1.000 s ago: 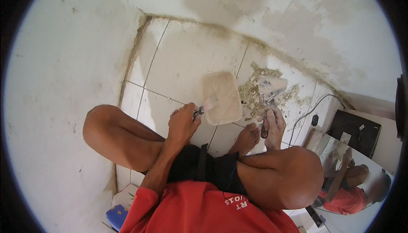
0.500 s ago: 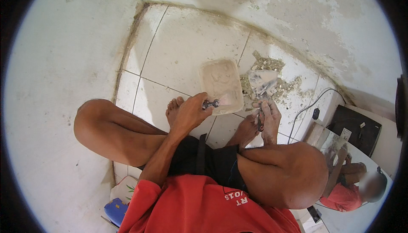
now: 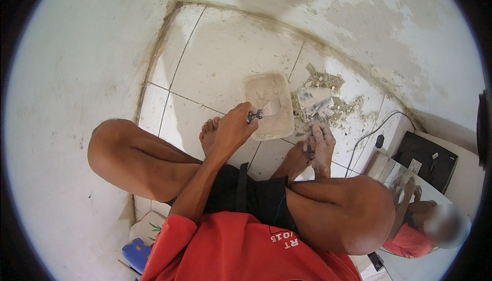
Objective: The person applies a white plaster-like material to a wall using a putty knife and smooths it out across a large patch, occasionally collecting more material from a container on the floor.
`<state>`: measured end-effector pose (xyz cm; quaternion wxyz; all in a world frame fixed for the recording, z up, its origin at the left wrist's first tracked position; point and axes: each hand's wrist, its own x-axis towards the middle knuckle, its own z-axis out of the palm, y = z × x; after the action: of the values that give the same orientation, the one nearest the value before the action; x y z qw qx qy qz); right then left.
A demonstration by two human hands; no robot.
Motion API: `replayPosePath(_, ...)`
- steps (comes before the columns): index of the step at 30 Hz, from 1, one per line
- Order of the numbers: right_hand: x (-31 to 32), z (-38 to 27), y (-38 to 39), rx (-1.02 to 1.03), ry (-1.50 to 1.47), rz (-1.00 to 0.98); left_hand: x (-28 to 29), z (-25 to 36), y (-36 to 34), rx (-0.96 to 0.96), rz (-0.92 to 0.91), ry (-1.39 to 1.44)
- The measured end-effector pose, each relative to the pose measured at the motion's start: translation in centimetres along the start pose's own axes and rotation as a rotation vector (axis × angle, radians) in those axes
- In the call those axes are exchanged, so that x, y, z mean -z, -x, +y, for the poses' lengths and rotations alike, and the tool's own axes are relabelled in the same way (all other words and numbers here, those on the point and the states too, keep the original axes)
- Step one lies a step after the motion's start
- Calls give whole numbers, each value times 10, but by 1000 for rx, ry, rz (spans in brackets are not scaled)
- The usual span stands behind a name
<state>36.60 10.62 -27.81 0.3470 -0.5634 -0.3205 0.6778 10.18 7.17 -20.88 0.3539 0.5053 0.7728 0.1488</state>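
My left hand (image 3: 237,125) is closed on the dark handle of a small putty knife (image 3: 270,108), its pale blade in a cream plastic tub (image 3: 247,82) of beige paste. My dust-covered right hand (image 3: 319,141) is closed on the handle of a wide scraper (image 3: 315,97). That blade, smeared with pale paste, rests over a scatter of crumbled plaster (image 3: 347,108) just right of the tub. My bare feet are on the white floor tiles on either side below the tub.
Walls (image 3: 77,101) close in at left and ahead, the far one patchy (image 3: 379,25). At right lie a black cable (image 3: 367,131), a flat black object (image 3: 435,163) and a mirror (image 3: 446,201) reflecting a seated person. A blue cushion (image 3: 133,253) is at lower left.
My left hand has moved up and right with the small knife over the tub. The scraper in my right hand has shifted slightly up and left in view.
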Motion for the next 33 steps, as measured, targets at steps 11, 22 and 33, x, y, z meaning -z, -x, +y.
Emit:
replayPosePath(11,-7,19,-10,-51,-30,-4,-19,-18,-11,-100,27,88)
replayPosePath(22,-7,19,-9,-7,-85,33,-4,-16,3,115,86,119)
replayPosePath(33,-3,22,-14,3,-11,13,-29,-4,33,401,-19,694)
